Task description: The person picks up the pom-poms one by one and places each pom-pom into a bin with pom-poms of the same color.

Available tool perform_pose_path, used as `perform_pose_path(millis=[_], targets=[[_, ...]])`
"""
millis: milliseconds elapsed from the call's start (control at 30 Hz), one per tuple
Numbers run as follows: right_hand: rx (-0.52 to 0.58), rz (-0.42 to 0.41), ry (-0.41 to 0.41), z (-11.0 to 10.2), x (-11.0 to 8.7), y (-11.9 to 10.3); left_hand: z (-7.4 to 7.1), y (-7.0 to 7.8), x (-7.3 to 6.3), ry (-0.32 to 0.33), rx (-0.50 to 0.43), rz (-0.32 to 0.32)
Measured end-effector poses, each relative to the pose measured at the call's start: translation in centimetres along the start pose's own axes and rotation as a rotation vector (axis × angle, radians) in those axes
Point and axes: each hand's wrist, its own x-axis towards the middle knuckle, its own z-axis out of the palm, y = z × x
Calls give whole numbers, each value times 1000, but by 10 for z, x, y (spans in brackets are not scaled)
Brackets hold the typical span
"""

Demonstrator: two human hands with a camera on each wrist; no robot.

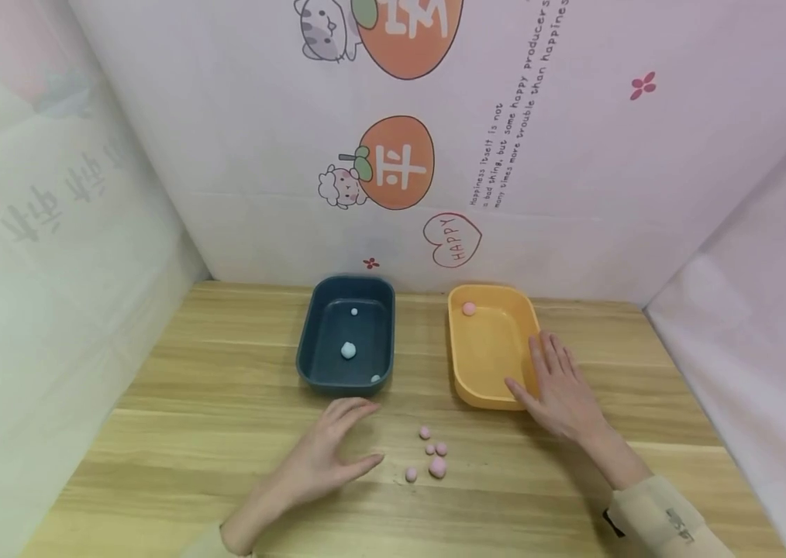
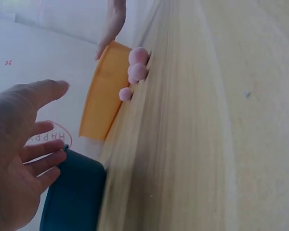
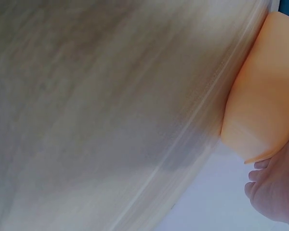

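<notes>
Over the table in front of the dark blue tray (image 1: 346,387), my left hand (image 1: 319,457) holds nothing, thumb and fingers spread apart. To its right, several small pink balls (image 1: 438,466) of differing sizes lie on the wood. My right hand (image 1: 563,391) rests at the right side of the yellow tray (image 1: 494,402), its fingers along the rim and its thumb over the near right corner. One pink ball (image 1: 469,308) sits in that tray's far left corner. Three pale blue balls lie in the dark blue tray, the largest ball (image 1: 348,350) near its middle.
The wooden table (image 1: 191,372) meets a white printed cloth (image 1: 260,155) at the back, close behind both trays. More cloth hangs on the left and right sides. A gap of bare wood separates the two trays.
</notes>
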Motion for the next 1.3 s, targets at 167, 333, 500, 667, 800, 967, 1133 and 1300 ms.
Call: perform_pose_path(millis=[167,333,500,667,800,967,1133,1300], targets=[[-2,-11,20,0,1,2,12,-1,2,-104,-65,-20],[6,-6,17,0,0,2,22,0,5,-177,-91,-39],[23,0,7,-1,-1,1,33,3,8,-238,-68,-34],[33,-6,20,0,0,0,44,8,11,-272,-4,-9],[46,-5,22,1,1,1,49,10,15,-272,18,5],[53,3,11,2,1,3,52,11,19,-286,33,18],[33,2,22,1,2,3,52,11,21,-300,29,22],[27,5,19,0,3,2,50,11,24,-329,14,1]])
